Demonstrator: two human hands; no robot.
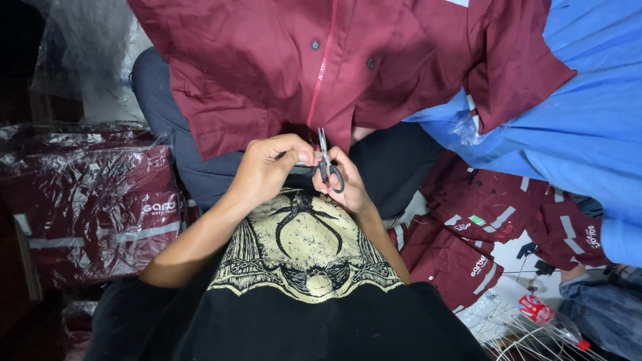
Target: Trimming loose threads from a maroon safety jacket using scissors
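Garment: a maroon jacket (267, 73) drapes over the lap, upper centre of the frame, zip closed.
Right hand (344, 180): fingers closed through the loops of small scissors (326, 164), blades up at the hem.
Left hand (271, 164): pinches the hem edge beside the blades.
Progress: trimming under way at the zip's lower end; whether anything is cut cannot be told.
Around: bagged maroon jackets (87, 207) at left, a blue garment (575, 120) at right.

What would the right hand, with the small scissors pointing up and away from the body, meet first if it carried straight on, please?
Most likely the maroon jacket: the scissors in the right hand point at its lower edge beside the red zipper. The tips look at or on the cloth, though depth is unclear.
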